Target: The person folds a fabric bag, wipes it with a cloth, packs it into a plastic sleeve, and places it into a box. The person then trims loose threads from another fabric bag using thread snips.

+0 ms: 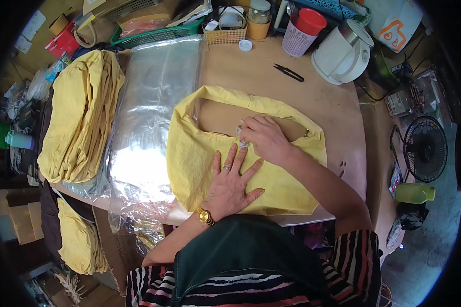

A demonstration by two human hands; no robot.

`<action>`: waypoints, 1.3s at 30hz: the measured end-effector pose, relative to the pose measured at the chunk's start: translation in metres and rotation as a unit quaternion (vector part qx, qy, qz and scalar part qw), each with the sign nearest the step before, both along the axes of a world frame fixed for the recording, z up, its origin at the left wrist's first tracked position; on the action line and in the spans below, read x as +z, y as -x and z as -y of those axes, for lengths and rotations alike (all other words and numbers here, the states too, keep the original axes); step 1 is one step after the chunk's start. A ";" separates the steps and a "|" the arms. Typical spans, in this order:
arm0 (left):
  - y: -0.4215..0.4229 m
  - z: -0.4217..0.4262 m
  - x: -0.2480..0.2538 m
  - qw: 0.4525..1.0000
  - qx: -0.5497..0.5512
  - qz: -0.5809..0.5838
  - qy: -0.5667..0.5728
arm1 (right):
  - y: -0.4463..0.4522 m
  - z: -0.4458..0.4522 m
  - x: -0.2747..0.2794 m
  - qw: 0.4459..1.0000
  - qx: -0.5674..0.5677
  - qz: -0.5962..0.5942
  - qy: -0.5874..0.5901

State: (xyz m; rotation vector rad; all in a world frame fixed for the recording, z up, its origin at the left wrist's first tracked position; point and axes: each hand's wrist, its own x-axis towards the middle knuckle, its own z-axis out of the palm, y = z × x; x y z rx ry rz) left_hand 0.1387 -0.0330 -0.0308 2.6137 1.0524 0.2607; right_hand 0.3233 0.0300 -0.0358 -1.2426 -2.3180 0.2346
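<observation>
While the left hand [229, 185] lies palm-down with its fingers spread wide, pressing on the front panel and gripping nothing, the right hand [265, 135] bends over the opening's edge, its fingers drawn together around a small, crumpled, whitish-grey scrap [242, 139]. Whether that scrap is cloth or paper, or fixed to the bag, I cannot tell. Beneath both hands, the pale-yellow fabric shoulder bag [284, 190] lies flat on the brown-topped table [230, 66], its body towards the person and its wide, looped yellow fabric strap [235, 96] arching away.

From its creases and soft folds, the bag looks light and limp, so it would probably sag and wrinkle rather than keep a shape when lifted. The cloth seems matt, giving fingers decent purchase; it is unlikely to break, but it should crease easily and slide if pushed from one side only. A spread palm on the panel suits steadying it. For lifting, the strap's top looks the surest hold; for moving it flat, the two upper corners where strap meets body seem better. Just left of it, the glossy stack of clear plastic sheets [153, 102] looks far more slippery.
</observation>
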 end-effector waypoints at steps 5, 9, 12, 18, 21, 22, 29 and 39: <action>0.002 0.002 -0.003 1.000 0.007 0.018 -0.004 | -0.019 0.018 0.004 1.000 -0.011 0.015 0.007; 0.003 0.002 -0.003 1.000 0.002 0.011 0.000 | -0.044 0.029 0.017 0.995 -0.027 0.056 0.079; 0.003 0.002 -0.005 1.000 0.003 0.017 -0.003 | -0.053 0.009 0.036 0.978 -0.033 0.095 0.181; 0.003 0.001 -0.002 1.000 0.000 0.015 0.003 | -0.067 -0.154 0.054 0.975 -0.202 -0.080 0.034; 0.003 0.000 0.000 1.000 -0.001 0.010 0.004 | -0.069 -0.234 0.026 0.962 -0.257 -0.007 -0.088; 0.003 -0.001 0.000 1.000 -0.002 0.009 0.007 | -0.066 -0.251 0.020 0.964 -0.252 0.064 -0.061; 0.003 -0.002 0.000 1.000 -0.003 0.015 0.027 | -0.040 -0.271 0.028 0.941 -0.257 0.221 0.006; 0.002 -0.003 0.001 0.999 0.002 0.010 0.034 | -0.056 -0.161 0.072 0.969 -0.168 -0.118 0.139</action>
